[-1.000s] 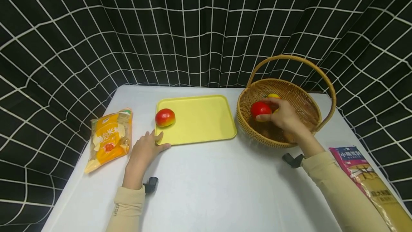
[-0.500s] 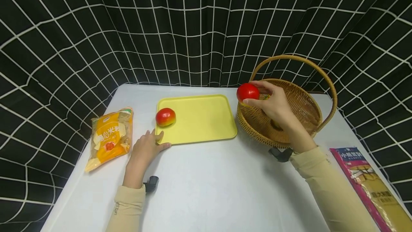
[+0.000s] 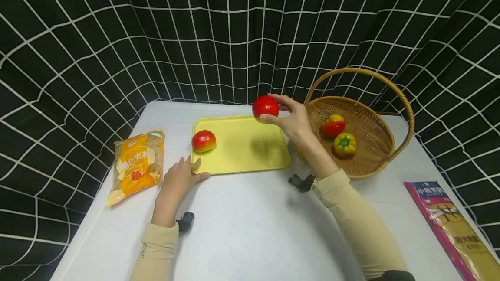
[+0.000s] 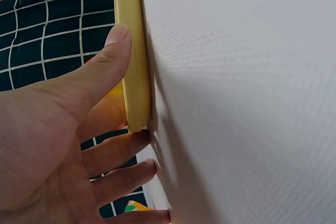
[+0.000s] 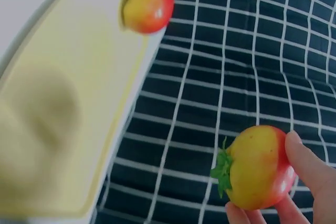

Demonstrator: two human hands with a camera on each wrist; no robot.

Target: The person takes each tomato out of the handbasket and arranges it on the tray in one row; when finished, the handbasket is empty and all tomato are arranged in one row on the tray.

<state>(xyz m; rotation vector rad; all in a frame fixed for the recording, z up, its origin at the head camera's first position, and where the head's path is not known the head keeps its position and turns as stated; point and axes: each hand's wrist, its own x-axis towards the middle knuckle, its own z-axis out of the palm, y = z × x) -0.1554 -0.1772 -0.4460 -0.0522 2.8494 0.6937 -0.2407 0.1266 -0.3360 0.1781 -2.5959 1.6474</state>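
In the head view, my right hand [image 3: 294, 118] holds a red tomato [image 3: 265, 108] between thumb and fingers above the right part of the yellow tray [image 3: 250, 166]. The right wrist view shows this tomato's yellow underside and green leafy calyx [image 5: 222, 171]. Another red-and-yellow tomato [image 3: 203, 141] lies at the tray's left end. My left hand [image 3: 179, 181] rests at the tray's front left corner, fingers spread and mostly straight. In the left wrist view its thumb touches the tray's edge [image 4: 135, 77], while other fingertips reach the white table.
A wicker basket [image 3: 375, 159] with a tall handle stands right of the tray. Inside lie a red tomato [image 3: 333, 125] and a ribbed yellow one [image 3: 345, 144]. An orange food bag [image 3: 136, 166] lies at the left, a long packet [image 3: 449, 220] at the right. Black checked cloth [image 3: 234, 34] hangs behind.
My right hand has lifted the tomato out of the basket and carried it left over the tray. Both tomatoes in the basket now show clearly. My left hand stays at the tray corner.
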